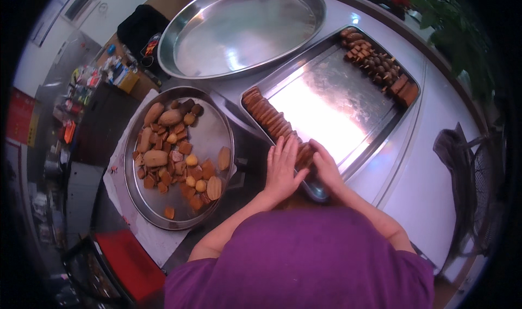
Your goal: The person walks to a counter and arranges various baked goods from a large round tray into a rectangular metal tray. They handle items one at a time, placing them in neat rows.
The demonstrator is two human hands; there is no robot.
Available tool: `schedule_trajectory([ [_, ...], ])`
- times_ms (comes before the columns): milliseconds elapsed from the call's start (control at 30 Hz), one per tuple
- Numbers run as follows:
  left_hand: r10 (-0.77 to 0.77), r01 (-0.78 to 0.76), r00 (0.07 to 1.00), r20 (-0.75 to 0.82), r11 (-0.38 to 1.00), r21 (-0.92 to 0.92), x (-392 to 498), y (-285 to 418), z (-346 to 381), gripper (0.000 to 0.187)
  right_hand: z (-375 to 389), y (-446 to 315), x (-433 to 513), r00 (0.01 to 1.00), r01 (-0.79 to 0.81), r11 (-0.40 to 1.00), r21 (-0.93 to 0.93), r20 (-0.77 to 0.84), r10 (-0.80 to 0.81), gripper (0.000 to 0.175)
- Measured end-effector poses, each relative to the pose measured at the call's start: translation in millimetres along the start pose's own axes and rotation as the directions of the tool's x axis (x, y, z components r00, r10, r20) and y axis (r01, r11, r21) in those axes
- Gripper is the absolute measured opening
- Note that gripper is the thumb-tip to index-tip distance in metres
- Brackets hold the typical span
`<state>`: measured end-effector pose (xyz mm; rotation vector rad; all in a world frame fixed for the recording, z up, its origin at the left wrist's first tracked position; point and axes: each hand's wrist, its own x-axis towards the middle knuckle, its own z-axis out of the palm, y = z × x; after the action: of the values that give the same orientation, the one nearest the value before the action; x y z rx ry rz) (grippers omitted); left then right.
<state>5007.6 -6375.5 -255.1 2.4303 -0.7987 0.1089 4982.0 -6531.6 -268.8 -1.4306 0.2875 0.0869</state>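
Note:
A rectangular metal tray (379, 143) lies before me. Along its near left edge runs a row of brown, overlapping food slices (267, 113). My left hand (283, 168) rests with its fingers over the near part of the row. On the other side of the row's near end, my right hand (326, 168) touches brown pieces (304, 156) that sit between both hands. Whether either hand grips a piece cannot be told. At the tray's far right end are skewered brown balls (381, 66), skewered cubes (359, 51), brown oval pieces (351, 35) and brown blocks (404, 89).
To the left, a round metal tray (127, 178) holds mixed brown food pieces and yellowish balls (191, 159). A large round metal pan (244, 31) stands beyond. A red surface (130, 264) lies low at left, a dark cloth (448, 158) at right, green leaves (456, 31) at far right.

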Motion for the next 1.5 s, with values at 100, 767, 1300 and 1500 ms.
schedule_trajectory([
  [100,-0.012,0.013,1.0,0.013,0.999,-0.034,-2.1,-1.3,4.6,0.081,6.4,-0.5,-2.1,0.999,-0.017,0.988,0.152,-0.029,0.022,0.04],
  [767,0.12,-0.12,0.992,-0.024,0.993,0.016,17.9,-10.7,-3.8,0.067,-25.9,-21.8,-2.4,0.937,0.308,0.591,-0.746,0.346,-0.051,0.07],
  [1300,-0.319,0.262,0.792,-0.52,0.948,-0.181,-39.1,-139.5,-44.6,0.04,0.7,-4.9,14.3,0.985,0.157,0.738,-0.656,0.159,-0.068,0.088],
  [1500,-0.758,0.739,0.652,-0.019,0.63,0.237,-114.8,-260.8,-67.1,0.05,3.8,-21.8,7.8,0.991,0.06,0.762,-0.645,0.133,0.034,0.094],
])
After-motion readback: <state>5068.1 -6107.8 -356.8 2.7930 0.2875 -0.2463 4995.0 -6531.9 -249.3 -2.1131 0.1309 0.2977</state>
